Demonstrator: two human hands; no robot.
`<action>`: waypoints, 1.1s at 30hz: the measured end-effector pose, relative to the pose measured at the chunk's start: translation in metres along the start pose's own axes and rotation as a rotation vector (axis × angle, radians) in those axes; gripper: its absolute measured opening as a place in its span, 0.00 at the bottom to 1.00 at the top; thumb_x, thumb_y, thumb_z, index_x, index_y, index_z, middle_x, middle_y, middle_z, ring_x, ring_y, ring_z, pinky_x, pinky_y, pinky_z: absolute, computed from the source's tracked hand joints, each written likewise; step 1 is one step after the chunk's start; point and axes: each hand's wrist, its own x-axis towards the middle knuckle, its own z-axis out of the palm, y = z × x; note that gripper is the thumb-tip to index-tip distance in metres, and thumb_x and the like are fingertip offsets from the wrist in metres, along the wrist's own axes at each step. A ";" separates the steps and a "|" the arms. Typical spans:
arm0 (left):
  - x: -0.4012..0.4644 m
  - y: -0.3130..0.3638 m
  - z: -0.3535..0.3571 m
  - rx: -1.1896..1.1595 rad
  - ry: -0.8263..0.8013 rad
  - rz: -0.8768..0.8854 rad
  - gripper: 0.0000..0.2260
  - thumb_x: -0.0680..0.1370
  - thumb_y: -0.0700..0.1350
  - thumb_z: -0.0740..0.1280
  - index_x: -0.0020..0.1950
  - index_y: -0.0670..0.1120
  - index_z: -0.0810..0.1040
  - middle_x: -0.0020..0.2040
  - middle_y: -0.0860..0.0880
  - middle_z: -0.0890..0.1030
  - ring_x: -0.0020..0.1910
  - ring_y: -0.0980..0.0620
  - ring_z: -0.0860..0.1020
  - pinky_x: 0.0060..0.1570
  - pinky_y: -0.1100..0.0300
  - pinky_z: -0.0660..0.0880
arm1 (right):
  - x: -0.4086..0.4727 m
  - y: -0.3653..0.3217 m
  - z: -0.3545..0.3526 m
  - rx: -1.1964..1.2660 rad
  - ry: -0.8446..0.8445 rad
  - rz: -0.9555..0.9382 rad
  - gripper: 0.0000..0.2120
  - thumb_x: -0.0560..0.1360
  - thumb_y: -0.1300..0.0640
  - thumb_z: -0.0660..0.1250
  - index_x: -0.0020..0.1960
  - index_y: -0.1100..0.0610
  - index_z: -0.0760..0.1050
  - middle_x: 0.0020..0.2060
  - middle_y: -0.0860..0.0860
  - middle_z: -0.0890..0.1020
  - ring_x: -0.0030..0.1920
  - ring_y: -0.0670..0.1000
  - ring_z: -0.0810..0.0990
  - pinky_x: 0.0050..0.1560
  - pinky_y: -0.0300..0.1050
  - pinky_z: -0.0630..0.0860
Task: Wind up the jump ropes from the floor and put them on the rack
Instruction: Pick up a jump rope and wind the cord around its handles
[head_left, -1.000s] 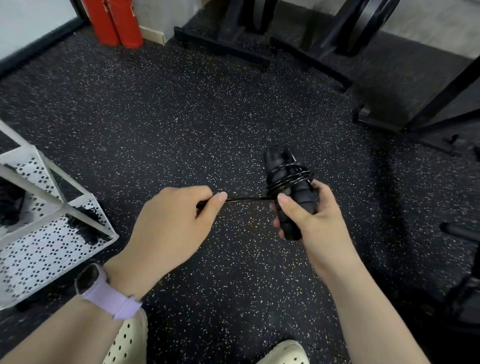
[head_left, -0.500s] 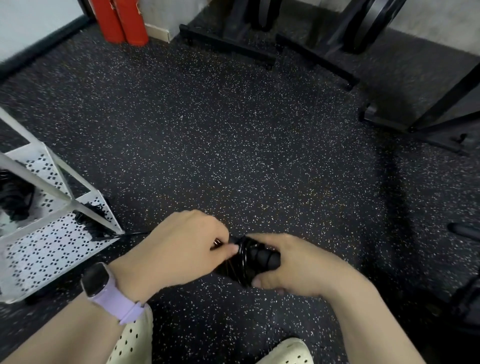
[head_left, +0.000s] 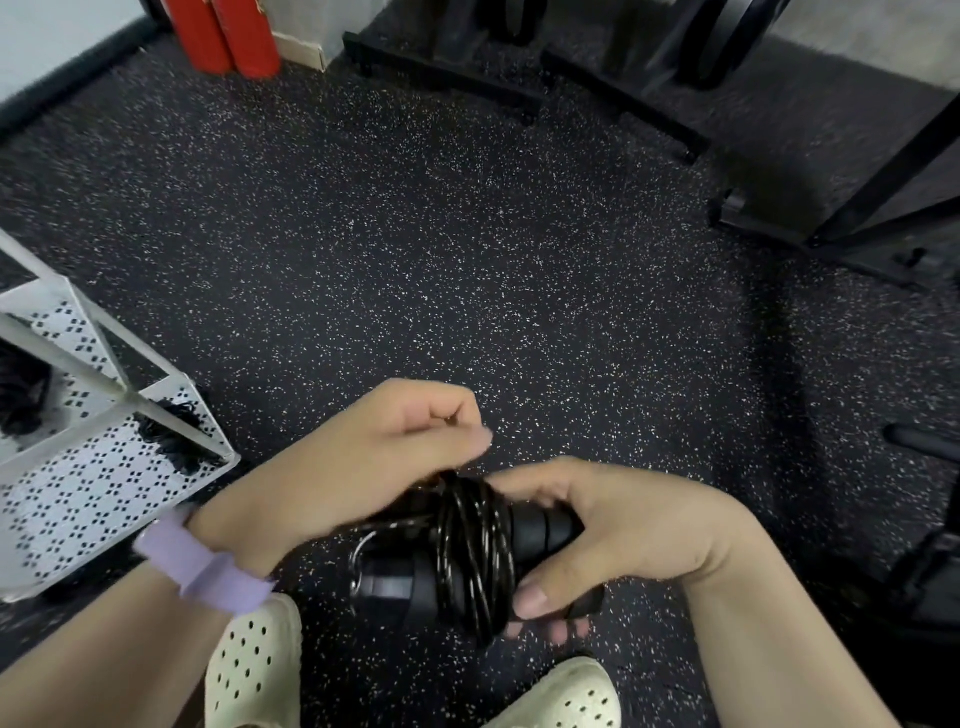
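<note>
Right hand (head_left: 623, 540) grips the black jump rope (head_left: 467, 551) by its paired handles, low centre of frame — cord is coiled tight around them. Left hand (head_left: 374, 467) sits curled just above the coil; whether it pinches the cord's tail I can't tell, blur hides it. Looks like winding is nearly done, end not secured. White perforated rack (head_left: 104, 499) at left edge already holds dark bundles — this rope isn't on it yet.
</note>
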 end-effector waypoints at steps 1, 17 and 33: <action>0.002 0.000 -0.002 -0.108 0.003 -0.016 0.16 0.81 0.53 0.67 0.36 0.48 0.75 0.31 0.50 0.74 0.29 0.55 0.71 0.33 0.64 0.69 | -0.001 0.001 -0.001 0.039 0.004 -0.056 0.23 0.76 0.68 0.72 0.70 0.61 0.73 0.53 0.74 0.81 0.45 0.71 0.81 0.47 0.75 0.76; 0.024 -0.023 0.024 -0.201 0.294 -0.201 0.20 0.86 0.44 0.56 0.38 0.57 0.78 0.25 0.57 0.67 0.24 0.56 0.61 0.27 0.59 0.57 | 0.023 0.001 0.002 0.455 0.565 -0.284 0.20 0.74 0.59 0.74 0.66 0.55 0.76 0.47 0.61 0.82 0.39 0.57 0.78 0.38 0.49 0.76; 0.010 -0.024 0.016 0.215 0.454 -0.217 0.20 0.83 0.55 0.64 0.35 0.46 0.73 0.22 0.56 0.69 0.22 0.57 0.64 0.24 0.64 0.61 | 0.039 0.009 -0.001 0.530 0.941 -0.272 0.19 0.72 0.60 0.75 0.61 0.54 0.78 0.47 0.54 0.84 0.38 0.53 0.79 0.37 0.46 0.77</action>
